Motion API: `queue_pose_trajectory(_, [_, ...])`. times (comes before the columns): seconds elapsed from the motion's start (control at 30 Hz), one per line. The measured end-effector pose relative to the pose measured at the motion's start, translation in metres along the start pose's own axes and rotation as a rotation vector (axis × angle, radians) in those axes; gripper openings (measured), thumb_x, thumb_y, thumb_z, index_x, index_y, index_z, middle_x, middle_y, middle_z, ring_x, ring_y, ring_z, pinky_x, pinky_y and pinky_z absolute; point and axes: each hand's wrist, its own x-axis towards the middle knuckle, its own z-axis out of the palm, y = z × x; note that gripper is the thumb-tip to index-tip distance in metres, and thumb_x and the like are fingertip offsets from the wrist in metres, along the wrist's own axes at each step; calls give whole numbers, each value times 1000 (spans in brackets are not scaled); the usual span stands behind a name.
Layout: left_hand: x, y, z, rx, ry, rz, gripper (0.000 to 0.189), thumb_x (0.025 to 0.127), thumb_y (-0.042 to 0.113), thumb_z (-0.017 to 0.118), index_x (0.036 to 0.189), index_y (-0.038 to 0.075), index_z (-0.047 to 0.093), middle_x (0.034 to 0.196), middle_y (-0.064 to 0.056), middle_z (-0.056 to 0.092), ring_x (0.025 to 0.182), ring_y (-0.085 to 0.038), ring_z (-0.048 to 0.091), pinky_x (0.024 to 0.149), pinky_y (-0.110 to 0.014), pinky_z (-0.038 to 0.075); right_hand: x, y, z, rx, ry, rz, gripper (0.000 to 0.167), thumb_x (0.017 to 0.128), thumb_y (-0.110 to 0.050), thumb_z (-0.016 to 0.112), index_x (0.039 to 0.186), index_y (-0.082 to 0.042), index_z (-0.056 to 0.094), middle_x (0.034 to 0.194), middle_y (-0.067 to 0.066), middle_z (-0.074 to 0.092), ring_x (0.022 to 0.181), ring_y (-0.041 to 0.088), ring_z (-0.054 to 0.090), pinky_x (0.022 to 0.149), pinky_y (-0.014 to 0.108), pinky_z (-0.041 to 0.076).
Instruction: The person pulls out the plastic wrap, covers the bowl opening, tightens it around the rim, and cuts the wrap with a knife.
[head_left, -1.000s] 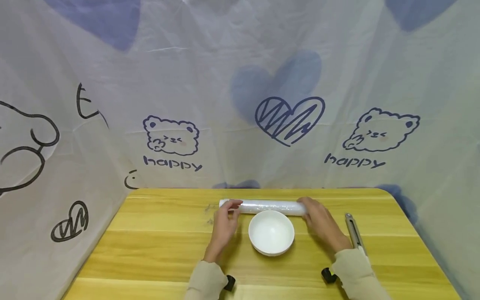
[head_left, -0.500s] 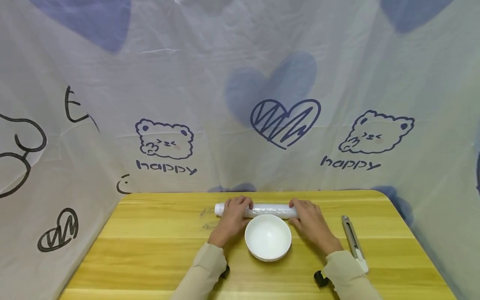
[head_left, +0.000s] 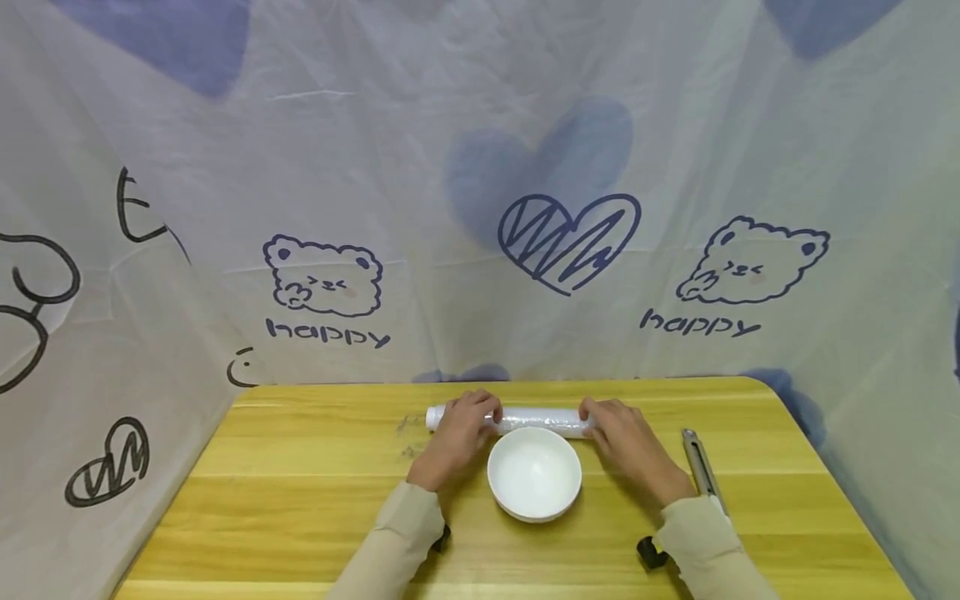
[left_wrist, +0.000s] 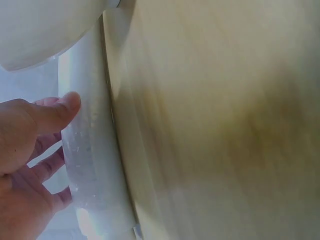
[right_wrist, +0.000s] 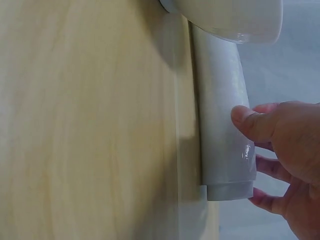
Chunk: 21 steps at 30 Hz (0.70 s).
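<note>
A white roll of plastic wrap (head_left: pixel 542 419) lies crosswise near the table's back edge. My left hand (head_left: pixel 459 429) holds it near its left end. In the left wrist view, the thumb of that hand (left_wrist: pixel 22 145) lies on the near side of the roll (left_wrist: pixel 92 150) and the fingers reach round behind. Toward the other end, my right hand (head_left: pixel 624 437) grips it likewise; the right wrist view has its thumb on the shiny film (right_wrist: pixel 222 115) and the fingers behind. Just in front of the roll, between both hands, stands a white bowl (head_left: pixel 535 475), upright.
A grey utility knife (head_left: pixel 699 462) lies right of my right hand, its lower end partly covered by the sleeve (head_left: pixel 701 533). The wooden table (head_left: pixel 300 500) ends at a printed cloth (head_left: pixel 420 167) behind and at the sides.
Both hands have slid inward from the roll's ends and now hold it closer to the bowl. The head view has shifted slightly. Over the last half second the hands hardly moved.
</note>
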Motion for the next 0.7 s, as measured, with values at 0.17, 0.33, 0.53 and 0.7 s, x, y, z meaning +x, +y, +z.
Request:
queue_pose_trajectory(0.17, [-1, 1, -3, 1, 12, 39, 18, 88, 5, 81, 86, 12, 65, 105, -3, 65, 97, -27, 61, 86, -50, 52, -2, -1, 0, -4, 30, -41, 14, 96, -3, 69, 100, -14, 64, 102, 5, 73, 100, 31, 68, 91, 53, 55])
queue_pose_trajectory(0.33, [0, 1, -5, 18, 7, 47, 18, 89, 1, 79, 85, 10, 64, 97, -4, 63, 89, -26, 59, 82, -46, 53, 0, -2, 3, -48, 69, -112, 14, 97, -2, 69, 91, -13, 62, 87, 1, 68, 87, 26, 66, 80, 47, 57])
queue_pose_trajectory(0.53, [3, 2, -7, -64, -16, -50, 14, 93, -2, 73, 91, 9, 64, 100, -5, 62, 95, -24, 59, 84, -39, 54, -1, -3, 3, -76, 73, -98, 13, 100, -3, 64, 92, -11, 58, 85, 1, 61, 81, 23, 60, 75, 44, 55])
queue_pose_trajectory(0.7, [7, 4, -13, -35, -12, -74, 11, 95, 3, 72, 91, 10, 65, 94, -3, 63, 86, -20, 59, 76, -34, 54, -2, -3, 2, -58, 95, -89, 9, 102, -3, 60, 95, -8, 56, 88, 3, 56, 85, 25, 56, 76, 42, 53])
